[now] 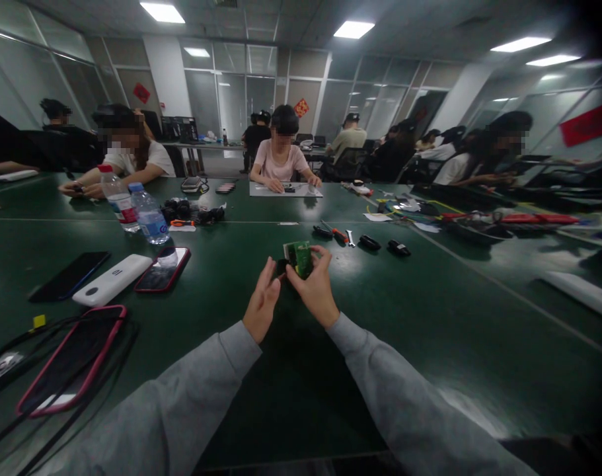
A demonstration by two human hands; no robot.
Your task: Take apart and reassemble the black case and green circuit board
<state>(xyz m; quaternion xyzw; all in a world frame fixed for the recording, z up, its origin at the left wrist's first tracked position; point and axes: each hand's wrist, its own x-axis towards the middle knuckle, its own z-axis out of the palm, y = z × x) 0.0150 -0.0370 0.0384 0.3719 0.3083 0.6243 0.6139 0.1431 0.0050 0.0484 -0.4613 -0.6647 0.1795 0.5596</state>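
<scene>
- Black cables (pixel 14 339) are looping across a pink-cased phone (pixel 73 363) on the desk (pixel 414 311), and the left sleeve (pixel 182 396) is resting not far off. Snagging one could drag the phone along, imo.
- A red-capped bottle (pixel 119 201) and a blue-capped bottle (pixel 150 215) are standing farther out, well apart from the fingers, so a spill is looking unlikely unless someone's bumping them.
- Left hand (pixel 263 297) is holding its fingers straight and together, right by a small dark piece (pixel 281 267). Can't tell if it's actually gripping that, so a loose piece could be dropping.
- Green circuit board (pixel 303 259) is sitting between the two hands, seemingly above the desk. Pushing hard from one side could be flexing it or stressing whatever's attached.
- Right hand (pixel 314 281) is pinching the board, thumb on the near side. That's looking like the main support, so any slip could be sending it down.
- An orange-handled screwdriver (pixel 339 235) and a wrench (pixel 351 238) are lying just beyond; a dropped board could be getting scratched there.
</scene>
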